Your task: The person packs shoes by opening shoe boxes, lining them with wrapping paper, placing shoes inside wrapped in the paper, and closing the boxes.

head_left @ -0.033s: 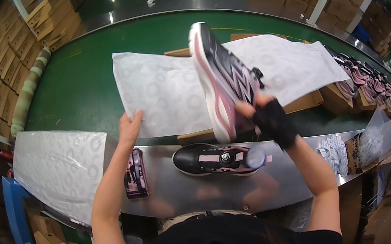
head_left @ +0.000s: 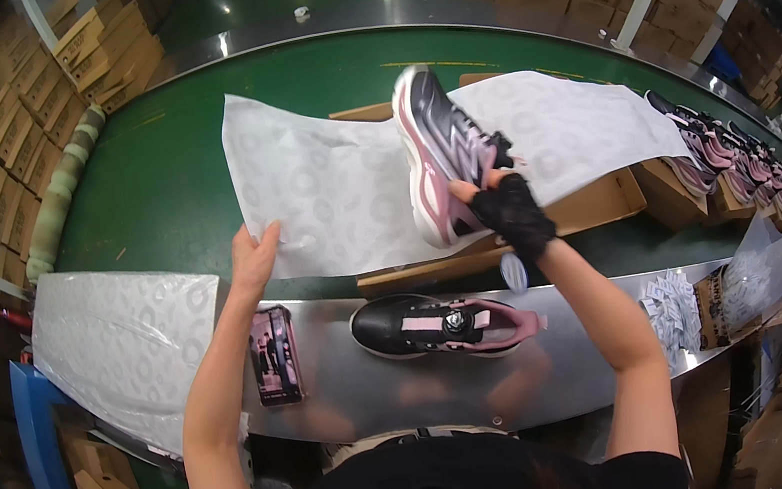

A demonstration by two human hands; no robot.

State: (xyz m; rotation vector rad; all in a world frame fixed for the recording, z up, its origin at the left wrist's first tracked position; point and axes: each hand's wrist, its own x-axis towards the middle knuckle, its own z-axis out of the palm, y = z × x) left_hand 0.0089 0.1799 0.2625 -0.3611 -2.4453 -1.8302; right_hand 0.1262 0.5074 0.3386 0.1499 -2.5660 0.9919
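Observation:
My right hand (head_left: 512, 211), in a black fingerless glove, grips a black, pink and white sneaker (head_left: 434, 157) by its heel end, toe pointing away and sole toward the left. A round pale tag (head_left: 513, 272) dangles below that hand. Behind the sneaker, a patterned white sheet of wrapping paper (head_left: 321, 184) spreads over an open cardboard box (head_left: 612, 199). My left hand (head_left: 257, 254) is closed on the sheet's near left corner, thumb against fingers. On the metal ledge in front of me lies a matching sneaker (head_left: 428, 324), toe to the left.
A plastic-wrapped paper stack (head_left: 126, 335) lies at left, with a phone (head_left: 275, 355) beside it on the metal ledge (head_left: 352, 392). Several more sneakers (head_left: 737, 154) line the right side. Small white packets (head_left: 672, 314) sit at the ledge's right end. Cartons (head_left: 20, 128) are piled behind the green belt (head_left: 166, 157).
The held sneaker has come down and tilted back, closer to the paper. Its tag has swung right, off the sneaker on the ledge. My left hand still holds the paper corner.

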